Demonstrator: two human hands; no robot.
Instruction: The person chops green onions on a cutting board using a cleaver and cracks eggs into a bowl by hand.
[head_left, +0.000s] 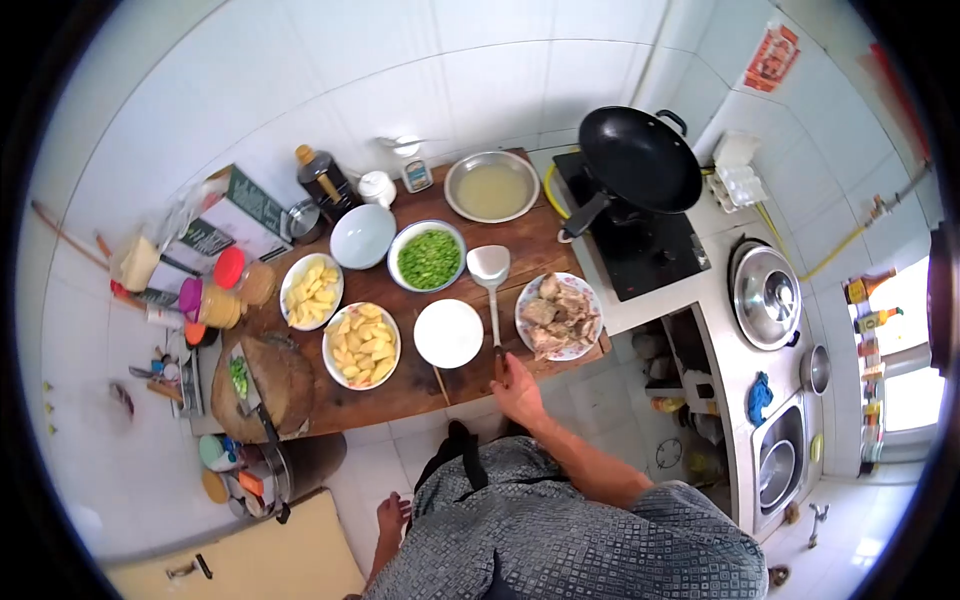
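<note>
Here, fingers [508, 373] round spatula [489, 264], by table edge [405, 402]

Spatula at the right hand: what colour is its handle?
Brown: the spatula handle shows in the head view.

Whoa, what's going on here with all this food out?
A person stands at the wooden table, holding the spatula with the right hand. The left hand hangs down, with nothing visible in it. The spatula lies between a round white bowl and the meat chunks. Also set out are chopped greens and pale yellow pieces. The black pan sits on the stove.
</note>
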